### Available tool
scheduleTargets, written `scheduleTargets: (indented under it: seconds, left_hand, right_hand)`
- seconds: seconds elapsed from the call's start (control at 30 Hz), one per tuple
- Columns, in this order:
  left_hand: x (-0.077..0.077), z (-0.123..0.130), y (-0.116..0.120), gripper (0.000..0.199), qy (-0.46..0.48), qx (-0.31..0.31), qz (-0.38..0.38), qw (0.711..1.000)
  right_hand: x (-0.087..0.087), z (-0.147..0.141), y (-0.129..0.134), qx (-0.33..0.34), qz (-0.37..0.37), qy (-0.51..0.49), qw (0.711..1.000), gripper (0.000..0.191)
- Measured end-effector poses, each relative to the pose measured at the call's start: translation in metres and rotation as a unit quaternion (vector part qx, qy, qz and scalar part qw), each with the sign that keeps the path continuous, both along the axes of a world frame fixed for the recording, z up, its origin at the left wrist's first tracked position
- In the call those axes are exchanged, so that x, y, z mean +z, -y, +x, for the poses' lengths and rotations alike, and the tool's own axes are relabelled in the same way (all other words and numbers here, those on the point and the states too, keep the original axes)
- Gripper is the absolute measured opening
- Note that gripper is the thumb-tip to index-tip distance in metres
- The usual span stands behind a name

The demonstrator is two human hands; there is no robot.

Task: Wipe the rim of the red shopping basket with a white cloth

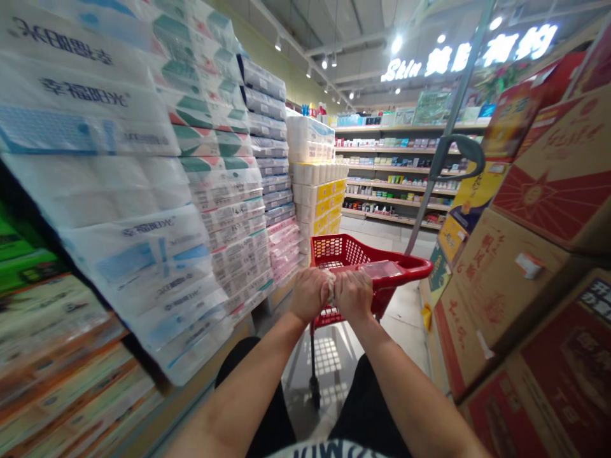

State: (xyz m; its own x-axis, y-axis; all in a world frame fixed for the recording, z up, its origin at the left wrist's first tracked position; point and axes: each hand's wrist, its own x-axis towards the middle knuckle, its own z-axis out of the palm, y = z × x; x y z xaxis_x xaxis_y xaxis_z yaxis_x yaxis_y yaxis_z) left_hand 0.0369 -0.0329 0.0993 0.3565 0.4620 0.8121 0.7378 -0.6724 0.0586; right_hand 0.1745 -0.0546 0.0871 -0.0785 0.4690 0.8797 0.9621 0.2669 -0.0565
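A red plastic shopping cart [341,249] with a perforated basket stands in front of my body, angled toward the right. My left hand [308,294] is closed on the left part of its handle. Right beside it, my right hand [354,294] wraps round the handle too, knuckles up. Between the two hands shows a small pale crumpled thing [331,286], too unclear to name. A clear panel sits on the cart's red handle bar [396,268] to the right of my hands. One cart leg and its wheel [314,385] are visible below.
Stacked tissue packs [138,191] line the left side, close by. Cardboard cartons [520,280] form a wall on the right, beside a slanting metal pole [434,172] with a grey hook. Pale floor [405,318] runs ahead to stocked shelves [391,168].
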Motion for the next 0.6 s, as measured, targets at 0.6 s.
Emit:
scheduleTargets:
  seconds: [0.6]
  left_hand:
    - [0.0,-0.002,-0.007,0.035,-0.016,-0.001,-0.034,0.999]
  right_hand:
    - [0.001,0.001,0.0,-0.002,-0.002,-0.001,1.0,0.026]
